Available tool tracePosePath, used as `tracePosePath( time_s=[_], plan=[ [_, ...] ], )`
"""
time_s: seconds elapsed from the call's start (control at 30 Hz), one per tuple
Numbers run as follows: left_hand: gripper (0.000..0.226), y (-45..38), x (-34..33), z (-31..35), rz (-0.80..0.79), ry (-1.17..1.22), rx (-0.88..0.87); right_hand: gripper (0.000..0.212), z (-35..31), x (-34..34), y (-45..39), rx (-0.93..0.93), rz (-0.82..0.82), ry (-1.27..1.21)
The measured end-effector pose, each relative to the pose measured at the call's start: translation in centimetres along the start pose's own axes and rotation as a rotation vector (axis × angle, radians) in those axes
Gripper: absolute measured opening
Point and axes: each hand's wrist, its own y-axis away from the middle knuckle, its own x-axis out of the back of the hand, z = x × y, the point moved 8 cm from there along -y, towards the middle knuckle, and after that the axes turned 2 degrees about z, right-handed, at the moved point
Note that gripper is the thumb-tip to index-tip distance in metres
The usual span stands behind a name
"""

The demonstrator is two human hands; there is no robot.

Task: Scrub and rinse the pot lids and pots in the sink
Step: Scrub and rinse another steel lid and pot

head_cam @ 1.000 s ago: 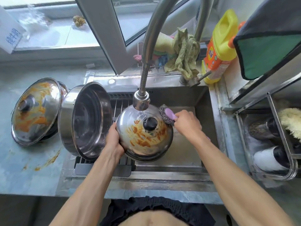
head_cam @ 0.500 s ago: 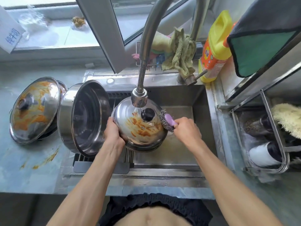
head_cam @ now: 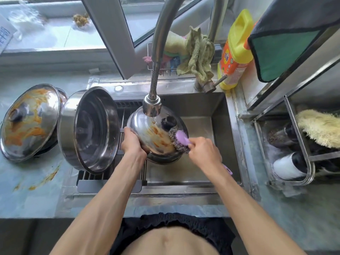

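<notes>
Left hand [head_cam: 132, 142] grips tilted lid [head_cam: 156, 133], knob up-right; right hand [head_cam: 204, 150] clasps scrubber [head_cam: 179, 139]

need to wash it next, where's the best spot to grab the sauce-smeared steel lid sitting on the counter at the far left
Take the sauce-smeared steel lid by its dark centre knob, coming from above and the left. The lid leans dome-up with the knob exposed, the knob looks freer of orange sauce than the dome, and the big steel pot crowds its right edge.
</notes>
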Motion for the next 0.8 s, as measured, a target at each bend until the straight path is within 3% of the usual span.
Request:
tracePosePath(
  time_s=[0.17,0.3,0.4,0.53,0.7,0.8],
  plan=[
    [0.028,0.9,-0.9,-0.1,-0.023,-0.055,-0.043,0.015,-4.3,0.3,2.0,0.200,0.024,0.052],
    [0.037,0.9,-0.8,0.2,-0.059,-0.123,-0.066,0.015,-4.9,1.9,0.9,0.225,0.079,0.107],
    [0.040,1.1,-0.9,0.3,-0.061,-0.126,-0.065,0.025,-8.3,1.9,1.6,0.373,0.072,0.152],
    [0.034,1.2,-0.9,-0.6,-0.079,-0.123,-0.007,0.018,-7.8,3.8,-1.8,0.252,0.115,0.115],
    [0.029,0.7,-0.4,-0.7,-0.073,-0.002,0.074,0.024,-7.3,1.2,2.3,0.419,0.056,0.173],
    [0.024,0.8,0.0,-1.0,-0.049,0.049,0.090,0.018,-3.0,1.5,1.2,0.237,0.077,0.153]
  ],
)
